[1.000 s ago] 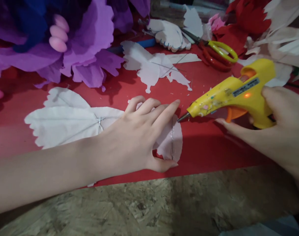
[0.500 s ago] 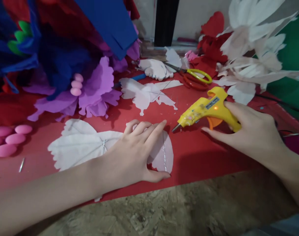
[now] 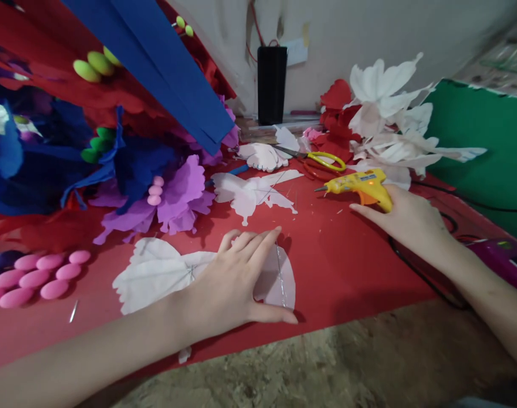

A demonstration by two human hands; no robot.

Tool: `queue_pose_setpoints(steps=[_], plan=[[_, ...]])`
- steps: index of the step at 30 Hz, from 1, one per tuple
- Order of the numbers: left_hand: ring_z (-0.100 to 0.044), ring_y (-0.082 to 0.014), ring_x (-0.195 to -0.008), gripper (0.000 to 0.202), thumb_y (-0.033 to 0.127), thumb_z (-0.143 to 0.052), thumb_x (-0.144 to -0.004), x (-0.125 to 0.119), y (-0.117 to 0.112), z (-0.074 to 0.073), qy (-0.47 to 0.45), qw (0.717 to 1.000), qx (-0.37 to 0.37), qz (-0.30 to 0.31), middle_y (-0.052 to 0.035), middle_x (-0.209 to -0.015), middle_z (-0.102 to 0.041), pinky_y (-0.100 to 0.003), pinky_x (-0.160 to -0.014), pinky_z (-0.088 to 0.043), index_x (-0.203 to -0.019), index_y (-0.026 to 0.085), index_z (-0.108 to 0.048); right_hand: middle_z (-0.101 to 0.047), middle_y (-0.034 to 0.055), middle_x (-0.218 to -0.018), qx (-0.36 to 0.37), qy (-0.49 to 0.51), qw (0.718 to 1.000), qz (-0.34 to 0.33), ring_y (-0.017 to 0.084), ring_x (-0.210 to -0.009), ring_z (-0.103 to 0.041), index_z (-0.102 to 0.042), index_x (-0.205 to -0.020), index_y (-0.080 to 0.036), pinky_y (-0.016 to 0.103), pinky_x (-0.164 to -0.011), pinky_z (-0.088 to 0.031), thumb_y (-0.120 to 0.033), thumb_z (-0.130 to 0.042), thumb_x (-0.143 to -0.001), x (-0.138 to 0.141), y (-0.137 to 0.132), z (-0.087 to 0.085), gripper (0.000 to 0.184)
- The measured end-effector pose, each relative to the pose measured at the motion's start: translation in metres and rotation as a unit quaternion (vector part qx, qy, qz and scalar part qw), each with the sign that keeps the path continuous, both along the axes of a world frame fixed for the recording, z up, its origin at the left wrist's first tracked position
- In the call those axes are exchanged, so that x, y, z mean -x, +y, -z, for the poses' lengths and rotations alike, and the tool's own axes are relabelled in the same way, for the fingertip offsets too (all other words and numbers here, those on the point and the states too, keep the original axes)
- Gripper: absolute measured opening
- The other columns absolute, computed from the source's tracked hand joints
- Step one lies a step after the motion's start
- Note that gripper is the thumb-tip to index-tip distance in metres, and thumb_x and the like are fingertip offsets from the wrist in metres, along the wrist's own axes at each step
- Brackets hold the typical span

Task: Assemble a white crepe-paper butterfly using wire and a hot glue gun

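My left hand (image 3: pixel 236 277) lies on a white fabric cutout (image 3: pixel 269 283), fingers stretched out and thumb spread along its lower edge. A shiny strip (image 3: pixel 281 277), looking like wire or glue, runs across that cutout just right of my fingertips. Left of the hand, white scalloped petals (image 3: pixel 156 277) show a wire twist at their centre; my palm and forearm cover part of them. Off to the right, my right hand (image 3: pixel 411 218) grips a yellow hot glue gun (image 3: pixel 364 184) by its handle. The nozzle points left, above the red surface, and an orange light glows on the body.
Scissors (image 3: pixel 326 158) with yellow and red handles lie behind, beside white cutouts (image 3: pixel 250 190). Pink oval pieces (image 3: pixel 35 277) sit at left on the red sheet (image 3: pixel 326 272). Fabric flowers (image 3: pixel 182 192) crowd the left; white ones (image 3: pixel 385 107) stand at right. A phone (image 3: pixel 272 85) leans on the wall.
My right hand has carried the glue gun up and away from the white cutout. My left hand stays on the cutout. The view has tilted upward, showing more wall.
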State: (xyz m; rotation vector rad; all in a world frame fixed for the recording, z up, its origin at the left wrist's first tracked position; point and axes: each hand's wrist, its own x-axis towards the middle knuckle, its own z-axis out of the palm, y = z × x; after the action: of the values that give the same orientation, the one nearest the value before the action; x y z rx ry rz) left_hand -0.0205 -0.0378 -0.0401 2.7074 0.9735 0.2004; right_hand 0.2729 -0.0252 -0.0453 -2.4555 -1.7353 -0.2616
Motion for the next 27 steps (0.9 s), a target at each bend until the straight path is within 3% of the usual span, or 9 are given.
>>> queue_pose_setpoints(steps=[3,5,9,13,16,20,24,27], plan=[[-0.05,-0.0305,-0.115,0.069,0.061,-0.045,-0.086,0.003,0.005,-0.005,0.001,0.999,-0.041,-0.006,-0.0171,-0.133,-0.053,-0.05,-0.1,-0.036,-0.132,0.008,-0.045,-0.06,0.0117,-0.079,0.019,-0.008,1.0,0.018,0.017,-0.059,-0.051,-0.054,-0.092,-0.014,0.022,-0.049,-0.025,-0.062,-0.052,-0.077,0.001,0.001,-0.003,0.051],[-0.047,-0.0307,-0.119,0.052,0.049,-0.037,-0.094,0.006,0.012,-0.006,0.023,0.996,-0.08,-0.029,-0.0156,-0.134,-0.051,-0.05,-0.101,-0.035,-0.123,0.012,-0.055,-0.06,0.0124,-0.083,0.024,-0.012,0.999,0.019,0.018,-0.063,-0.053,-0.053,-0.093,-0.014,0.023,-0.05,-0.025,-0.06,-0.053,-0.078,0.002,0.001,-0.005,0.048],[-0.043,-0.0327,-0.125,0.051,0.046,-0.033,-0.095,0.011,0.027,0.002,0.051,0.989,-0.119,-0.069,-0.0191,-0.136,-0.049,-0.05,-0.101,-0.035,-0.123,0.009,-0.055,-0.061,0.015,-0.085,0.017,-0.026,0.999,0.004,0.022,-0.067,-0.056,-0.052,-0.091,-0.013,0.024,-0.049,-0.025,-0.058,-0.052,-0.079,0.003,0.001,-0.002,0.046],[-0.043,-0.0315,-0.127,0.055,0.047,-0.029,-0.096,0.015,0.036,0.012,0.055,0.987,-0.128,-0.082,-0.0197,-0.135,-0.05,-0.049,-0.103,-0.034,-0.127,0.007,-0.049,-0.058,0.0188,-0.091,-0.038,-0.046,0.997,-0.045,0.028,-0.081,-0.057,-0.055,-0.095,-0.01,0.03,-0.056,-0.035,-0.062,-0.044,-0.082,0.0,0.0,0.006,0.054],[-0.044,-0.0308,-0.126,0.059,0.049,-0.027,-0.096,0.016,0.037,0.013,0.054,0.987,-0.126,-0.084,-0.0199,-0.134,-0.051,-0.048,-0.104,-0.034,-0.127,0.004,-0.049,-0.053,0.0227,-0.102,-0.103,-0.055,0.987,-0.113,0.035,-0.099,-0.051,-0.056,-0.104,-0.007,0.04,-0.069,-0.042,-0.062,-0.036,-0.084,0.003,-0.003,0.008,0.062],[-0.044,-0.031,-0.125,0.059,0.048,-0.03,-0.096,0.015,0.038,0.009,0.058,0.988,-0.117,-0.084,-0.0198,-0.134,-0.051,-0.047,-0.105,-0.033,-0.127,0.002,-0.049,-0.053,0.0174,-0.108,-0.153,-0.026,0.955,-0.253,0.029,-0.099,-0.05,-0.057,-0.109,-0.01,0.044,-0.083,-0.043,-0.047,-0.033,-0.089,0.028,-0.004,0.003,0.049],[-0.043,-0.0313,-0.127,0.054,0.047,-0.033,-0.095,0.015,0.039,0.007,0.063,0.988,-0.111,-0.082,-0.0177,-0.134,-0.051,-0.048,-0.105,-0.032,-0.123,0.005,-0.053,-0.058,0.0084,-0.104,-0.13,0.026,0.907,-0.401,0.021,-0.098,-0.051,-0.061,-0.101,-0.017,0.039,-0.089,-0.043,-0.027,-0.037,-0.089,0.07,0.016,-0.001,0.029],[-0.043,-0.0322,-0.127,0.056,0.046,-0.033,-0.096,0.016,0.039,0.01,0.067,0.988,-0.111,-0.084,-0.0202,-0.135,-0.05,-0.051,-0.106,-0.031,-0.127,0.002,-0.049,-0.059,0.0062,-0.105,-0.083,0.065,0.869,-0.484,0.016,-0.102,-0.051,-0.062,-0.102,-0.016,0.033,-0.092,-0.043,-0.015,-0.038,-0.085,0.099,0.046,0.002,0.029]])
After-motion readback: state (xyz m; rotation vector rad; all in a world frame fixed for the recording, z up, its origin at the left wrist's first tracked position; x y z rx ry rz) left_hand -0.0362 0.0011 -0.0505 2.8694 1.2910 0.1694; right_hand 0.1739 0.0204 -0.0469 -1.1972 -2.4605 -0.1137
